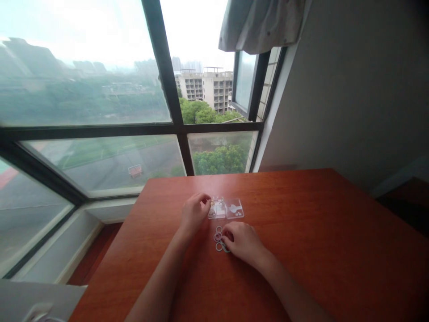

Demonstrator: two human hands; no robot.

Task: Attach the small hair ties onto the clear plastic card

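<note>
Take the loose rings [219, 242] as the centre of the dial, with 12 o'clock pointing away from the person. They lie in a small cluster on the reddish-brown worktop [301, 210], some overlapping, one lilac and others pale or greenish. At 3 o'clock the right hand [244, 242] reaches in, thumb and fingers curled together at the cluster's edge; whether they pinch a ring I cannot tell. At 12 o'clock, just beyond the rings, sits a clear box [219, 209], opened flat, with small pieces inside that are too tiny to make out fairly. Its clear lid [231, 214] lies at 1 o'clock, right beside the box, with a pale patch and a few small white bits showing on it. The left hand [195, 213] is at 11 o'clock, its fingers bent and their tips at the near side of the box; I cannot tell whether they hold anything. Farther off at 12 o'clock, past the worktop's edge, a dark window frame [217, 128] looks out on trees [219, 160] and a pale building [217, 87]. A gathered grey curtain [261, 27] hangs at 1 o'clock.
</note>
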